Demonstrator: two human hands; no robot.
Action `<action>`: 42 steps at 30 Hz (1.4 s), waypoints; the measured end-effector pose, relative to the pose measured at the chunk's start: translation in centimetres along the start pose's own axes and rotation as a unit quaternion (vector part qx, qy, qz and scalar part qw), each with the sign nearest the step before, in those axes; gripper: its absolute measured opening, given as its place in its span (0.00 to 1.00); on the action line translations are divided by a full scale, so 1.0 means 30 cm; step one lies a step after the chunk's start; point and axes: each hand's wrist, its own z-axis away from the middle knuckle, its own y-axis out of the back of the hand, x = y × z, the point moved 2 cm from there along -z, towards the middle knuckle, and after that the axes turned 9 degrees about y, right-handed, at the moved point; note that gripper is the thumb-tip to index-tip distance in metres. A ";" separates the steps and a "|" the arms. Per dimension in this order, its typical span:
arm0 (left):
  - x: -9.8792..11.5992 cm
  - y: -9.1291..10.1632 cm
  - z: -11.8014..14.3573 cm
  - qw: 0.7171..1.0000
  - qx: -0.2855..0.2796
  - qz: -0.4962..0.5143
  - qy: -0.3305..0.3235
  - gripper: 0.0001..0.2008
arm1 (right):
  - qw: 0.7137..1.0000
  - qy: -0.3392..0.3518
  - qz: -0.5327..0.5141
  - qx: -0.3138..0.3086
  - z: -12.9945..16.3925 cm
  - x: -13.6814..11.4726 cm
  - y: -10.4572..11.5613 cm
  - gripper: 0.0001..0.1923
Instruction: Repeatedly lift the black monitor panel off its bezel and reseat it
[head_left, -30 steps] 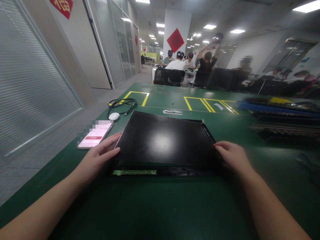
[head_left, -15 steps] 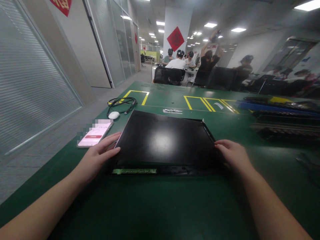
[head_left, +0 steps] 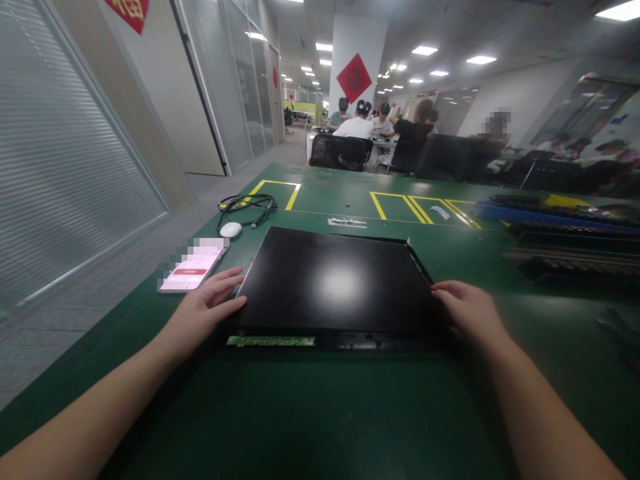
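A black LCD panel (head_left: 310, 280) lies in front of me, light glaring off its glossy face. Along its near edge runs a narrow green circuit board (head_left: 270, 341). My left hand (head_left: 213, 303) grips the left edge, with the thumb on the near corner and the fingers along the side. At the opposite side, my right hand (head_left: 465, 303) pinches the right edge between thumb and fingers; some fingertips are hidden below it. A dark frame edge shows along the panel's far and right sides.
The green table (head_left: 320, 413) carries a phone (head_left: 193, 270), a white mouse-like object (head_left: 231, 230) and a coiled black cable (head_left: 250, 208) at left. Stacked dark parts (head_left: 575, 247) lie at right. Yellow tape (head_left: 390, 195) marks the far side. Several people sit beyond.
The panel's upper sheet has settled lower and lies flatter, its far edge closer to the frame. Both hands keep their hold. A person in the background has lowered raised arms.
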 end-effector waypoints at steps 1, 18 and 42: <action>-0.003 0.000 -0.001 1.000 0.000 -0.006 0.002 0.27 | 1.000 0.000 0.001 0.000 0.001 -0.002 0.002 0.15; -0.053 0.000 -0.025 0.996 -0.034 -0.079 -0.001 0.31 | 1.000 -0.006 -0.017 -0.007 0.003 0.015 0.000 0.16; -0.112 0.006 -0.057 0.971 -0.037 -0.220 -0.082 0.34 | 1.000 0.008 0.013 0.007 0.005 -0.020 0.017 0.16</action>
